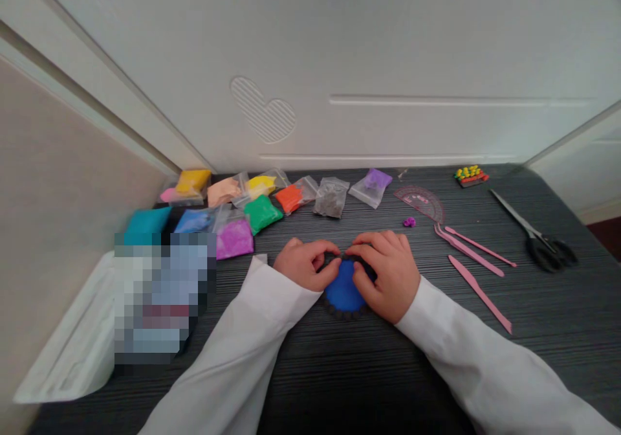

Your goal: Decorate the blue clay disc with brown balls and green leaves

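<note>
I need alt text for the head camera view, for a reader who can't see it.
A bare left hand and right hand are close together at the far edge of a blue disc with a dark, bumpy rim, on a dark table. Small colourful bags lie beyond, mostly leftward; pink tools, a protractor and scissors lie to the right.

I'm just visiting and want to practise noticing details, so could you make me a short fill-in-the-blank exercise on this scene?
1. The left hand and right hand touch a disc whose middle is coloured ____.
2. The scissors have handles coloured ____.
3. The protractor lies nearer the person's ____ hand.

Missing words: blue; black; right.
</note>
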Motion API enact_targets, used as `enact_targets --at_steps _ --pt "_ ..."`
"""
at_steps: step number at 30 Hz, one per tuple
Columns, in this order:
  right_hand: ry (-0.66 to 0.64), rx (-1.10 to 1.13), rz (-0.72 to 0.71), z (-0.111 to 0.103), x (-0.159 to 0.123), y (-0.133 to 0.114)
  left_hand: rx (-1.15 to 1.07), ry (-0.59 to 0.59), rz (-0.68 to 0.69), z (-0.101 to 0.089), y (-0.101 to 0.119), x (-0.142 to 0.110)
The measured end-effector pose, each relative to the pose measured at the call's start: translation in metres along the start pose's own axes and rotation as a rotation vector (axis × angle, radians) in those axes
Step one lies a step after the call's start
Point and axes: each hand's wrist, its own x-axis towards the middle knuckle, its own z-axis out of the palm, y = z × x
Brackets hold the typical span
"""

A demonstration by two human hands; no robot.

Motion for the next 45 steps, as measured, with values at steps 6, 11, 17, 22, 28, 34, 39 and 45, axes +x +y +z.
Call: enact_targets --at_steps 6,11,17,22,28,34,39,45 --pt "0.006 -0.063 -0.038 0.001 -0.001 -0.001 -0.001 0.004 0.017 0.001 0.001 -0.001" --pt "0.02 -0.111 -0.064 0.001 -0.002 -0.001 0.005 0.03 0.015 0.002 0.001 0.0" --pt "0.06 -0.105 -0.045 -0.002 -0.005 0.004 -0.033 0.016 0.034 -0.002 0.005 -0.002" --pt "0.085 -0.115 -0.013 -0.005 -0.008 0.007 -0.027 0.015 0.1 -0.005 0.006 -0.002" --pt "0.061 -0.108 -0.045 -0.005 -0.008 0.006 0.005 -0.019 0.166 -0.003 0.004 -0.002" --pt "0.049 -0.109 -0.061 -0.004 -0.008 0.005 0.008 -0.068 0.136 -0.009 0.009 0.0" --pt "0.054 -0.108 -0.062 -0.005 -0.008 0.008 -0.005 -0.077 0.137 -0.01 0.009 -0.001" --pt "0.102 -0.124 -0.046 -0.01 -0.009 0.015 -0.007 -0.043 0.166 -0.005 0.004 -0.001"
